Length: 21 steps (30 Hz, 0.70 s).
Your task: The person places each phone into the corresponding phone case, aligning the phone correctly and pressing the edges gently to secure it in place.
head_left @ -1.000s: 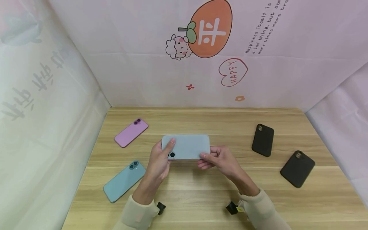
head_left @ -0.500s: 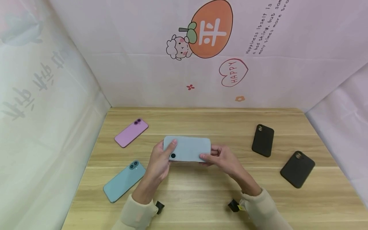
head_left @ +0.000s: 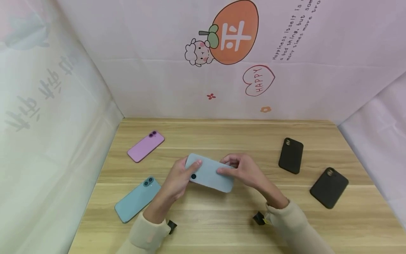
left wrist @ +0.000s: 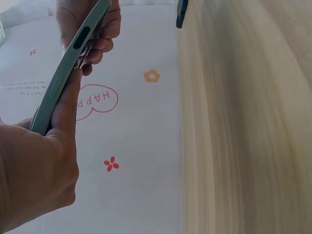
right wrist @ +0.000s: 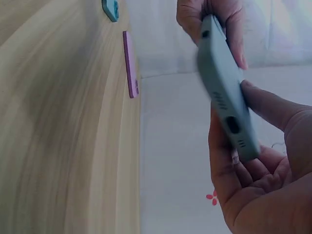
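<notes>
Phone [head_left: 209, 173] hangs above the bench [head_left: 203, 135], long axis crosswise, right end slanting toward you; your left grip [head_left: 179, 178] holds the camera end, your right grip [head_left: 246, 171] pinches the opposite far corner.

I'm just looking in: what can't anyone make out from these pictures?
Front of the pale blue phone-shaped item: turned away in the head view, too edge-on in both wrist views.
Part of its back: head view, covered by the left hand.
Undersides of the pink phone and teal phone: head view, hidden against the tabletop.
Slanted lettering: head view, cut off at the top edge.
</notes>
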Each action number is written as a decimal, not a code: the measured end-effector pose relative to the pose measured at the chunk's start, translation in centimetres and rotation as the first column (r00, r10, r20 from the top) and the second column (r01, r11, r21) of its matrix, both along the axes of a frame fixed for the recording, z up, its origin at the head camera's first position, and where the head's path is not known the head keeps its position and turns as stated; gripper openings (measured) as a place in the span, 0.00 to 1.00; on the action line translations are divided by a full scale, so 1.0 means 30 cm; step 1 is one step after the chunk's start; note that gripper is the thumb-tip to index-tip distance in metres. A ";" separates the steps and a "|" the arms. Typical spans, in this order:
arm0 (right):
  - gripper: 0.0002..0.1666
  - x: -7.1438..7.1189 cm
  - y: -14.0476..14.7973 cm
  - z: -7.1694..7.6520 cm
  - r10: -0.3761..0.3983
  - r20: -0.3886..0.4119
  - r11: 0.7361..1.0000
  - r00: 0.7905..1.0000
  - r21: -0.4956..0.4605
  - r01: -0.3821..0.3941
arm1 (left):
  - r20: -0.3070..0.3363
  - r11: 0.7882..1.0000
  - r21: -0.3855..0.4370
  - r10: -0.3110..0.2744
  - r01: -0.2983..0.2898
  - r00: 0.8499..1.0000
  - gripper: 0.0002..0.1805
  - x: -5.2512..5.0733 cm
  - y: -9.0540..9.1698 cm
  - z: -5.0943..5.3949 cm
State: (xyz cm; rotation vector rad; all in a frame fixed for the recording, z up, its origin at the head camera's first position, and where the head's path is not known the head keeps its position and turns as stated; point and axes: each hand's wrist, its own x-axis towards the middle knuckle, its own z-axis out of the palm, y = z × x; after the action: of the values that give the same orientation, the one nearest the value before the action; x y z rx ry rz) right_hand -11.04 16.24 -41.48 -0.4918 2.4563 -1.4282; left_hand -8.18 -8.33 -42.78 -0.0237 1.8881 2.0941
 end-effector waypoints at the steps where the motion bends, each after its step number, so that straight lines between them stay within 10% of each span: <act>1: 0.13 -0.001 -0.005 0.003 0.010 -0.016 1.000 1.000 0.007 -0.010 | -0.004 1.000 -0.013 -0.027 0.027 1.000 0.16 0.000 0.001 -0.001; 12: 0.08 0.001 -0.031 0.015 0.121 -0.045 0.991 0.992 0.059 -0.119 | 0.000 0.974 -0.070 -0.214 0.214 0.977 0.17 -0.013 0.000 -0.004; 21: 0.10 0.008 -0.028 -0.001 0.003 0.085 1.000 0.996 -0.018 -0.001 | 0.097 0.989 0.040 -0.142 0.139 0.985 0.20 -0.026 -0.005 -0.007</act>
State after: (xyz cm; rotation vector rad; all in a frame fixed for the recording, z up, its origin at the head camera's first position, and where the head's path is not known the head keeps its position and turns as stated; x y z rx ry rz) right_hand -10.81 15.39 -41.50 -0.4279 2.3776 -1.4409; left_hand -8.95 -8.49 -43.00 0.0122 1.7442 1.9918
